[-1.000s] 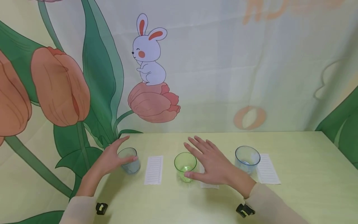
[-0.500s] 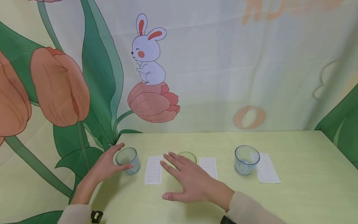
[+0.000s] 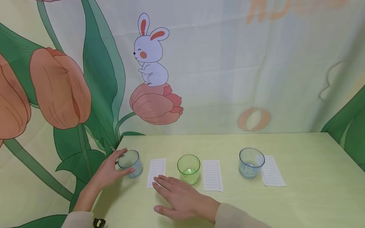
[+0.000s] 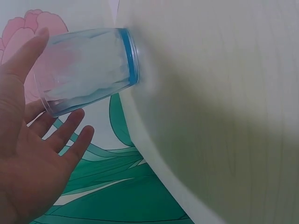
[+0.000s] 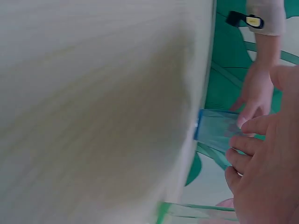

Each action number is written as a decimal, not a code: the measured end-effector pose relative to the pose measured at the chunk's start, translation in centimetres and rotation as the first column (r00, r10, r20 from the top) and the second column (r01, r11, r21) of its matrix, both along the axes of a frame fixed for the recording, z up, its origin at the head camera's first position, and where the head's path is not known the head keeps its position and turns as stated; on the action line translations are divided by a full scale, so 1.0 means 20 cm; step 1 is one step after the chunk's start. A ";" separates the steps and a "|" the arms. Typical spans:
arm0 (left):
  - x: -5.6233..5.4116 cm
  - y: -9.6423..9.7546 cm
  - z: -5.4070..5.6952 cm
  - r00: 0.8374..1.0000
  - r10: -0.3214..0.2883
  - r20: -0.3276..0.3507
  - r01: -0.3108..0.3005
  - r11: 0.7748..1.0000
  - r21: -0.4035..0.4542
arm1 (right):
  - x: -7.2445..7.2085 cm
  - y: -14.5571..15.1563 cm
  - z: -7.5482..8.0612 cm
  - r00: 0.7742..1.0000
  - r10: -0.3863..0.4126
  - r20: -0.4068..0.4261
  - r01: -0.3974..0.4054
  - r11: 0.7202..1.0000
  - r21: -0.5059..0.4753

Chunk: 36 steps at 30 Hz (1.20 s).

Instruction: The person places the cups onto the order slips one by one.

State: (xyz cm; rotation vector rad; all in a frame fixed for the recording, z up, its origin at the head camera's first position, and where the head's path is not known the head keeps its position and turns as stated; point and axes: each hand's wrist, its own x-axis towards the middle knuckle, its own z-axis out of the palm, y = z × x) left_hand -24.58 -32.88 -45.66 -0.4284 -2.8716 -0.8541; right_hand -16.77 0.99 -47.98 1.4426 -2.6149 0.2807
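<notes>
At the left of the table, a pale blue glass [image 3: 135,166] stands upright. My left hand [image 3: 109,170] holds it near the rim, thumb across the near side and fingers along the far left side. In the left wrist view the glass [image 4: 91,70] shows its blue base on the tabletop, with the thumb and fingers on opposite sides. My right hand [image 3: 182,199], palm down with fingers extended, is in front of a green glass [image 3: 189,169] and overlaps its lower edge. In the right wrist view the right hand [image 5: 268,154] holds nothing.
Three ruled white paper slips lie on the table: a left slip [image 3: 156,169], a middle slip [image 3: 212,175] and a right slip [image 3: 273,172]. A second blue glass [image 3: 249,167] stands beside the right slip. Behind the table hangs a printed backdrop [image 3: 211,79].
My right hand has moved left and toward me, away from the green glass. The left fingers have closed in on the blue glass's rim, which has stayed nearly in place.
</notes>
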 end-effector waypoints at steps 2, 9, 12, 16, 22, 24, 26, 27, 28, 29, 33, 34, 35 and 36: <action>0.00 0.00 0.00 1.000 -0.002 -0.011 0.002 1.000 0.007 | -0.01 -0.02 -0.02 1.000 -0.011 0.023 0.010 1.000 0.020; -0.01 0.01 -0.01 1.000 -0.004 -0.014 0.004 0.999 0.050 | -0.05 -0.03 -0.09 0.993 -0.054 0.109 0.044 0.995 0.093; -0.01 0.01 -0.01 1.000 0.004 -0.004 -0.004 0.998 0.057 | -0.07 -0.02 -0.09 0.987 -0.065 0.147 0.048 0.992 0.114; -0.01 0.01 0.00 1.000 0.014 0.013 -0.014 0.998 0.055 | -0.08 -0.01 -0.09 0.984 -0.066 0.168 0.042 0.989 0.141; -0.01 0.01 0.01 0.999 0.016 0.037 -0.018 0.998 0.059 | -0.09 -0.01 -0.08 0.983 -0.052 0.178 0.023 0.986 0.164; -0.01 0.00 0.01 0.999 0.014 0.042 -0.017 0.998 0.060 | -0.09 -0.01 -0.07 0.982 -0.050 0.184 0.019 0.986 0.168; -0.02 0.00 0.00 0.999 0.008 0.042 -0.011 0.998 0.058 | -0.10 -0.01 -0.07 0.980 -0.052 0.192 0.018 0.985 0.174; -0.02 0.00 0.00 0.999 0.006 0.042 -0.008 0.998 0.056 | -0.10 -0.02 -0.07 0.979 -0.054 0.195 0.019 0.984 0.178; -0.02 0.00 0.00 0.999 0.005 0.041 -0.007 0.998 0.057 | -0.10 -0.02 -0.07 0.979 -0.058 0.198 0.021 0.983 0.182; -0.02 0.00 0.00 0.999 0.003 0.042 -0.006 0.998 0.058 | -0.10 -0.02 -0.07 0.977 -0.062 0.203 0.023 0.982 0.185; -0.02 0.00 0.00 0.998 0.005 0.055 -0.008 0.998 0.060 | -0.09 -0.02 -0.07 0.974 -0.074 0.213 0.032 0.980 0.197; -0.02 0.00 0.00 0.998 0.004 0.057 -0.008 0.998 0.062 | -0.09 -0.03 -0.06 0.973 -0.077 0.216 0.034 0.980 0.199; -0.02 0.00 0.00 0.998 0.005 0.060 -0.009 0.998 0.061 | -0.09 -0.03 -0.06 0.974 -0.080 0.214 0.036 0.979 0.202; -0.02 0.00 0.00 0.998 0.006 0.061 -0.010 0.998 0.060 | -0.09 -0.03 -0.07 0.974 -0.083 0.209 0.039 0.978 0.207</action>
